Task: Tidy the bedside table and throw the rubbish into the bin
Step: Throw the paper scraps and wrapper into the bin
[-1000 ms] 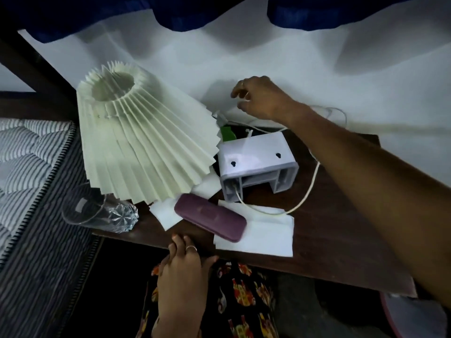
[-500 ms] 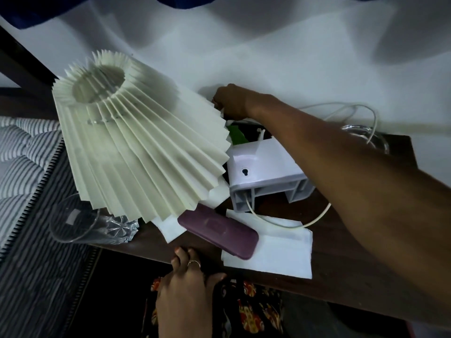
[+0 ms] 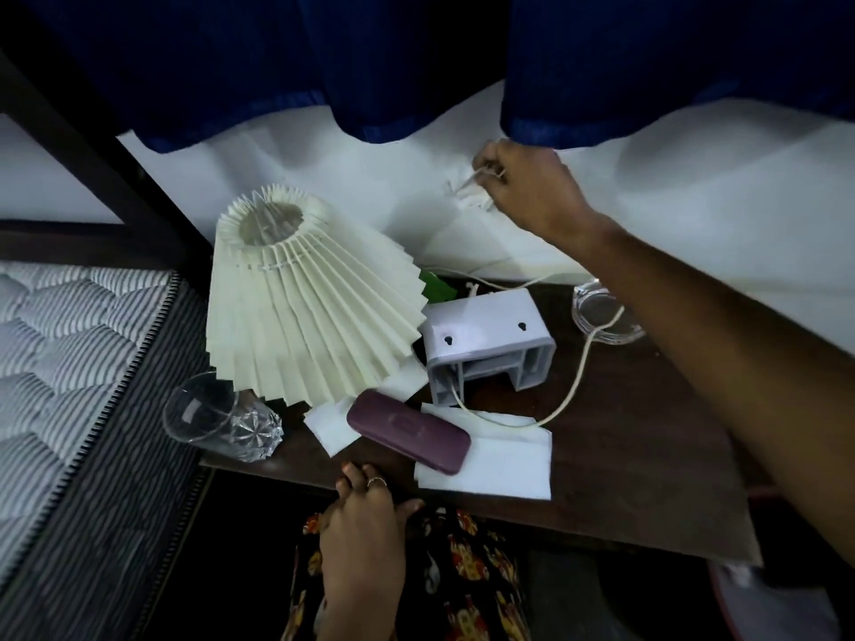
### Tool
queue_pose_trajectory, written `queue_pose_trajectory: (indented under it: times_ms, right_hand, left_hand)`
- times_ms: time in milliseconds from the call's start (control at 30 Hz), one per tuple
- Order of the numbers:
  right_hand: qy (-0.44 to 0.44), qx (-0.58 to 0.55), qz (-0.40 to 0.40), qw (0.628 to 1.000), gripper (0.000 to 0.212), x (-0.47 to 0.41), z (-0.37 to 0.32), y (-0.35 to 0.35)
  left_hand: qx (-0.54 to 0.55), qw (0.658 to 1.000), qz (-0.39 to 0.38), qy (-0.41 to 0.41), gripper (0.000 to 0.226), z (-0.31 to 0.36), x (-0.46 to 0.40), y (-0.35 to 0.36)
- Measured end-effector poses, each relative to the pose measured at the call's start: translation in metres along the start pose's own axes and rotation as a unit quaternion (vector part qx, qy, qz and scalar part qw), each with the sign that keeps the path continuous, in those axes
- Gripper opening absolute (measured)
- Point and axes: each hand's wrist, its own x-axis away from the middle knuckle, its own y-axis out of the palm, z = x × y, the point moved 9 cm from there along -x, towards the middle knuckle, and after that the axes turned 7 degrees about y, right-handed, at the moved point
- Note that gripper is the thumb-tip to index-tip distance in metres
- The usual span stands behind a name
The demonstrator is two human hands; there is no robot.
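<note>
Bedside table: pleated lamp tilted at left, purple case across white tissues nr front edge. R hand raised by wall, clenched on white cord. L hand flat on front edge, fingers loose, nothing gripped.

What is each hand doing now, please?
Left hand: open, fingers resting on the bedside table edge, holding nothing.
Right hand: closed on a white cord by the wall.

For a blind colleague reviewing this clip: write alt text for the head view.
A right hand grips a white cord near the wall above a cluttered bedside table; the left hand rests on its front edge, near a pleated lampshade, tipped glass and purple case.
</note>
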Motion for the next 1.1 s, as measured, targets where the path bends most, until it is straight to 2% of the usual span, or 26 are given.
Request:
queue_pose_trajectory:
  times_ms: [133,233,333,433,500,633,733,867,933,1100]
  right_hand:
    - [0.014,-0.056,0.061,0.996,0.021,0.056,0.014,-0.058]
    - [0.079,-0.136,0.087,0.984,0.014,0.121,0.048,-0.096]
    - [0.201,-0.121,0.128,0.964,0.013,0.203,0.117,-0.130]
    - [0.382,-0.094,0.165,0.905,0.027,0.305,0.207,-0.142]
    - [0.455,-0.058,0.149,0.876,0.034,0.366,0.244,-0.132]
    - [0.555,-0.024,0.064,0.829,0.019,0.448,0.266,-0.105]
    - [0.574,-0.006,0.001,0.819,0.022,0.477,0.275,-0.089]
    - [0.578,0.002,-0.004,0.816,0.033,0.462,0.277,-0.086]
    - [0.542,0.009,0.016,0.840,0.030,0.422,0.264,-0.098]
    - [0.350,-0.018,0.054,0.935,0.028,0.278,0.181,-0.113]
  left_hand:
    - [0.042,0.999,0.016,-0.006,0.069,-0.001,0.006,-0.001]
    - [0.072,0.997,0.031,0.011,0.070,-0.002,0.010,0.000]
    - [0.068,0.996,0.037,0.033,0.067,-0.001,0.016,0.001]
    - [0.081,0.995,0.033,0.039,0.060,-0.001,0.018,0.004]
    - [0.095,0.994,0.030,0.043,0.054,0.001,0.021,0.005]
    - [0.131,0.990,0.025,0.042,0.052,0.004,0.025,0.007]
    - [0.139,0.989,0.028,0.040,0.054,0.005,0.026,0.006]
    - [0.131,0.990,0.024,0.035,0.057,0.004,0.023,0.009]
    - [0.118,0.992,0.018,0.033,0.060,0.007,0.020,0.009]
    - [0.034,0.998,0.027,0.038,0.065,0.015,0.017,0.005]
